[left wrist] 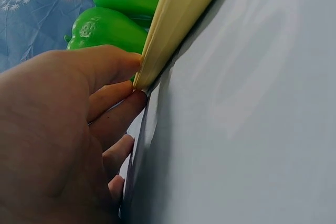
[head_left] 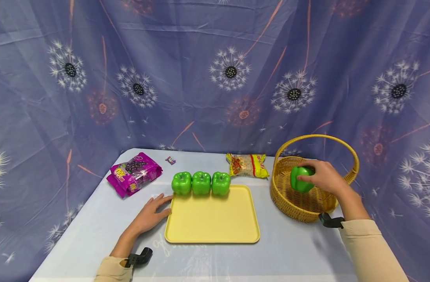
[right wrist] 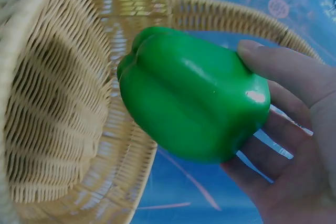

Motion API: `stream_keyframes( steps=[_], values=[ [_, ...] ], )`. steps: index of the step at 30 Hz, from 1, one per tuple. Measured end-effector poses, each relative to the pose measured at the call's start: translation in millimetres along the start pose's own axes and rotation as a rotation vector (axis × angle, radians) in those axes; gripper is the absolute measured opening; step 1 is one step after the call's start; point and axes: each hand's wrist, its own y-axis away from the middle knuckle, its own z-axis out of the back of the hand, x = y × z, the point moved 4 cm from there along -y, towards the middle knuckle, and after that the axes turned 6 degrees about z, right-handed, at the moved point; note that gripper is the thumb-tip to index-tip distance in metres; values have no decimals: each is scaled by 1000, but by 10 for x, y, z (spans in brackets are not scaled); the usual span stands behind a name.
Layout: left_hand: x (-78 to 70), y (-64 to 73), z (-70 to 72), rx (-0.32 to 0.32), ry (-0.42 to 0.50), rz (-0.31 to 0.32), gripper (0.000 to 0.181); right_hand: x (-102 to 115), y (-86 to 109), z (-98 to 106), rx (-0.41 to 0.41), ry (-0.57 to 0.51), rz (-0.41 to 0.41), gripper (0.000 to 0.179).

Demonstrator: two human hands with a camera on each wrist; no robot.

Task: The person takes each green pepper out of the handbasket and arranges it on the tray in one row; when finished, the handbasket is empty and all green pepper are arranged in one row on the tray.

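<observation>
In the head view my right hand grips a green bell pepper over the mouth of the yellow wicker basket. The right wrist view has the thumb and fingers round one end of this pepper, beside the basket's woven wall. At the left edge of a pale yellow tray, my left hand touches the rim with its thumb and fingertips, fingers fairly straight. Three more green bell peppers stand in a row along the tray's far edge.
A purple grape-pictured bag lies at the back left, with a tiny wrapped piece near it. Behind the tray and left of the basket lies a yellow food packet. The basket's tall handle arches over it. A dandelion-patterned curtain hangs behind.
</observation>
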Motion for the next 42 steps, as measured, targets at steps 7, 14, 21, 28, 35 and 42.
stream_keyframes(
  steps=[7,14,21,28,35,42],
  values=[
    [-18,24,-3,-15,-18,-10,50,240,-18,25,-52,-39,51,52],
    [-41,21,12,-27,-22,-49,49,407,-32,35,-89,-82,73,54],
    [-31,26,5,-24,-20,-43,49,547,-103,-8,-114,-120,131,48],
    [-28,22,1,-27,-28,-30,49,676,-174,-90,-113,-149,192,49],
    [-32,17,-1,-28,-34,-32,49,820,-240,-199,-140,-141,254,49],
    [-14,21,-4,-33,-25,-33,49,954,-347,-371,-160,-147,317,48]
  ],
)
